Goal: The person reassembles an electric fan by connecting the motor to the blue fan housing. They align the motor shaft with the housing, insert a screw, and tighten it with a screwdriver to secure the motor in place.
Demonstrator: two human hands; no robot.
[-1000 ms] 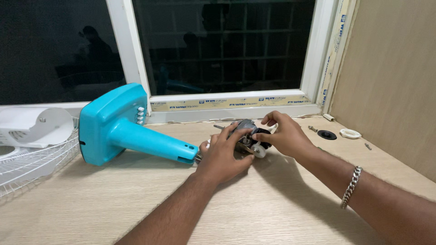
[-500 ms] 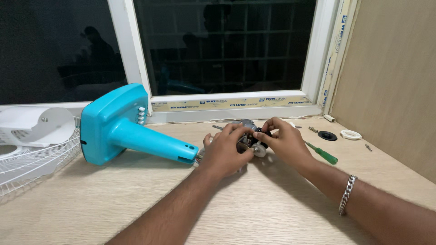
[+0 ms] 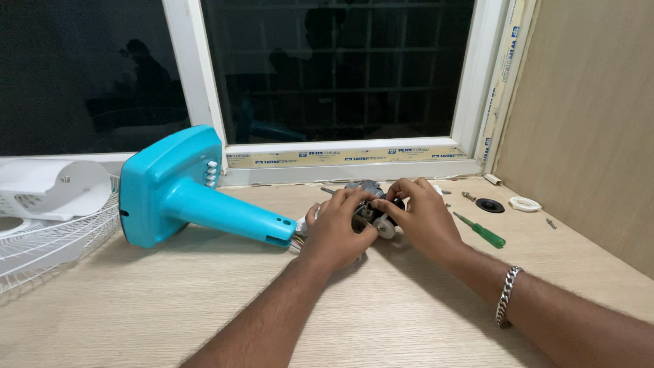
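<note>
Two hands, left hand (image 3: 334, 232), right hand (image 3: 422, 218), metal motor (image 3: 368, 204)

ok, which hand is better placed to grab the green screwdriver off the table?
Right. The right hand is on the motor with the green screwdriver lying just beside its wrist. The left hand grips the motor's other side and would likely have to cross over.

Turquoise fan stand (image 3: 184, 197) lies on wooden table (image 3: 136, 300); white wire guard (image 3: 41, 242) at left; green-handled screwdriver (image 3: 482, 230), black washer (image 3: 490, 204), white ring (image 3: 525, 203) at right.
</note>
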